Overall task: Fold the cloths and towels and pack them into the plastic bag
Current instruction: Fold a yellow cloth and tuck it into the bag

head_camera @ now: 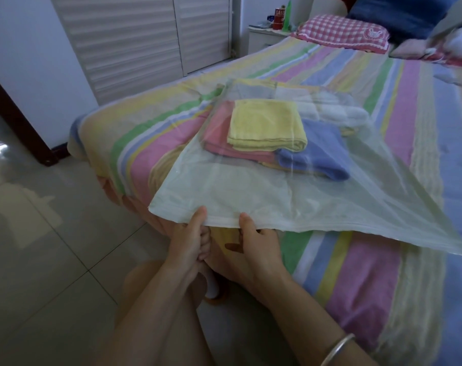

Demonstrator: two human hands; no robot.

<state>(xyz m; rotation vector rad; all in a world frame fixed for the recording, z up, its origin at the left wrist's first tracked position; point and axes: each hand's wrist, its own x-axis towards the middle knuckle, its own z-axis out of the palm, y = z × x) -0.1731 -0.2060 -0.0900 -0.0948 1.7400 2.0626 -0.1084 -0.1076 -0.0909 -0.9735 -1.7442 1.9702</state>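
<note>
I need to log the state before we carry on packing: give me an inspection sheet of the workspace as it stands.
Surface: striped bed sheet.
Job's things: plastic bag lying on the bed; folded yellow towel, pink towel, blue towel and white towel stacked inside.
Clutter: checked pillow, nightstand with bottles.
Grips: left hand and right hand both pinch the bag's near edge.
Cables: nothing seen.
Surroundings: louvred doors, tiled floor.

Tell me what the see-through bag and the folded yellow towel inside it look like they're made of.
The translucent pale bag looks like thin plastic film: glossy streaks, contents showing through. The folded yellow towel is probably cotton terry: matte, nubby surface.
</note>
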